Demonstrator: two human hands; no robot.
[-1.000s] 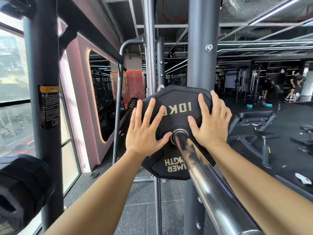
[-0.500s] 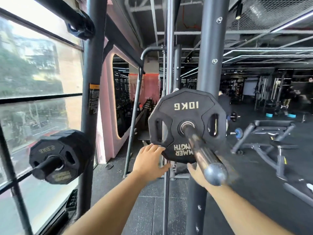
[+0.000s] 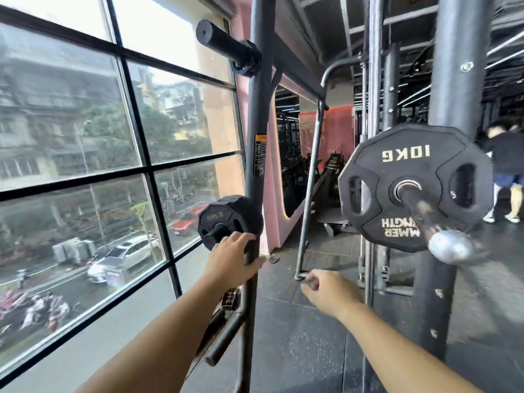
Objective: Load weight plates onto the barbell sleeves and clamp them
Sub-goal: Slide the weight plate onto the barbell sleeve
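Observation:
A black 10 kg plate [image 3: 408,154] sits on the chrome barbell sleeve [image 3: 436,225] at the right, the sleeve's rounded end pointing toward me. A smaller black plate [image 3: 226,215] hangs on a storage peg of the dark rack upright [image 3: 255,154] near the window. My left hand [image 3: 231,259] reaches up to the lower edge of that small plate, fingers spread, touching or almost touching it. My right hand [image 3: 330,290] hangs lower in the middle, fingers loosely curled, holding nothing. No clamp is visible.
A bare storage peg [image 3: 226,43] juts out high on the upright, and another peg [image 3: 224,336] low down. A large window [image 3: 85,137] fills the left. A thick rack post [image 3: 453,80] stands behind the barbell. A person [image 3: 507,168] stands at far right.
Both hands left the 10 kg plate, which stays on the sleeve. The view swung left; my left hand rose to the small plate on the rack peg and my right hand dropped.

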